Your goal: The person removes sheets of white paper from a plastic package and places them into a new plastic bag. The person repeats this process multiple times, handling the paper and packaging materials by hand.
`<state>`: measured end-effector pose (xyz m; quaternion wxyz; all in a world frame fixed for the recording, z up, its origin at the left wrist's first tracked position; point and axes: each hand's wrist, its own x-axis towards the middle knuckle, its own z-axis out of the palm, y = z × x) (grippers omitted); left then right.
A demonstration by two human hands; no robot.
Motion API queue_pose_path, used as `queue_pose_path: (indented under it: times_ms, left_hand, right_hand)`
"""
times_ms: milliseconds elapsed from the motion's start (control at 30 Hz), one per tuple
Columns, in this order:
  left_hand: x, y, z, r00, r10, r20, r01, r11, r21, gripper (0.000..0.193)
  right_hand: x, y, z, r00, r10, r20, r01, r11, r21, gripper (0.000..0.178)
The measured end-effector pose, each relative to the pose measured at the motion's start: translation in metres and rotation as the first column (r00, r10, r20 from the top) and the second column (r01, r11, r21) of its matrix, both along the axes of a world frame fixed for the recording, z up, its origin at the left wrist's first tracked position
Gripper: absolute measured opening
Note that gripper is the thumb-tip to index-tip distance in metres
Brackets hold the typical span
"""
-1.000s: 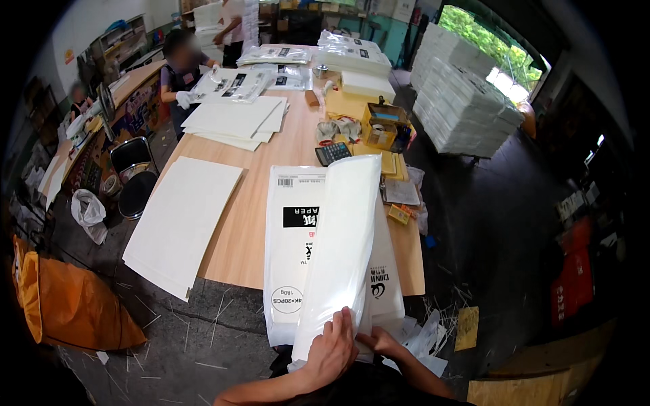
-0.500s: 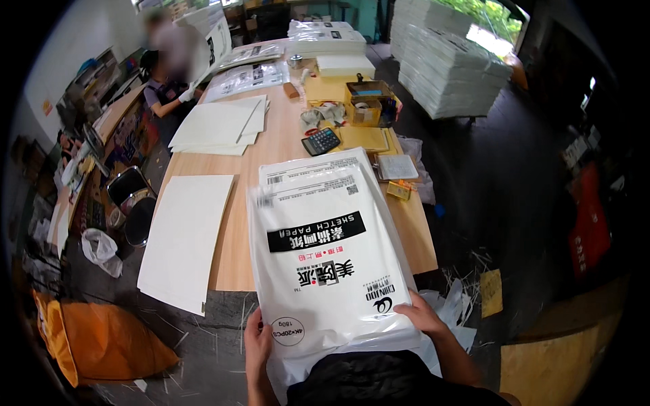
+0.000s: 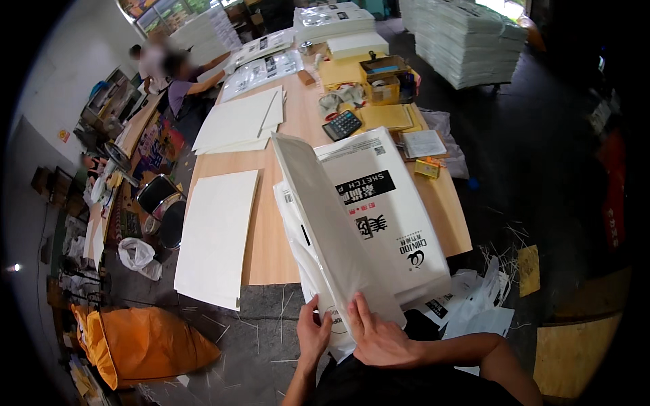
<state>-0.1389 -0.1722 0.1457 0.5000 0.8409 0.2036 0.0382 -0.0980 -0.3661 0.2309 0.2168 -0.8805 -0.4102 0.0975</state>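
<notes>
A white plastic bag of sketch paper (image 3: 338, 233), printed in black, is lifted at its right side and folded or tilted over, its pale back toward the right. My left hand (image 3: 314, 333) grips its near left corner, thumb on top. My right hand (image 3: 380, 336) is at its near end, two fingers lying along the plastic and the others curled; its thumb is not clear. Beneath, a second printed bag of sketch paper (image 3: 413, 223) rests on the wooden table (image 3: 267, 230), its near edge toward my body.
White sheets (image 3: 217, 233) overhang the table's near left edge. A calculator (image 3: 342, 125), a wooden box (image 3: 384, 84) and a small yellow box (image 3: 427, 168) lie beyond the bags. An orange sack (image 3: 149, 342) and plastic scraps (image 3: 477, 308) are on the floor. Another person (image 3: 186, 88) works at the far left.
The upper bag has turned up from lying flat, its right side raised toward the left. My right hand has moved left across it, close to my left hand. The view has shifted.
</notes>
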Motion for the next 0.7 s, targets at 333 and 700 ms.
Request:
queue_pose_path:
  times_ms: [333, 700]
  left_hand:
    - [-0.006, -0.004, -0.005, 0.999, 0.042, -0.015, -0.042, 0.999, 0.0, 0.051]
    - [-0.01, 0.004, -0.022, 0.998, 0.058, -0.01, -0.059, 0.988, -0.144, 0.055]
  right_hand:
    - [0.004, -0.001, 0.004, 1.0, 0.031, 0.004, -0.031, 0.999, 0.033, 0.078]
    - [0.008, -0.007, 0.012, 1.0, 0.01, -0.016, -0.009, 0.999, 0.037, 0.08]
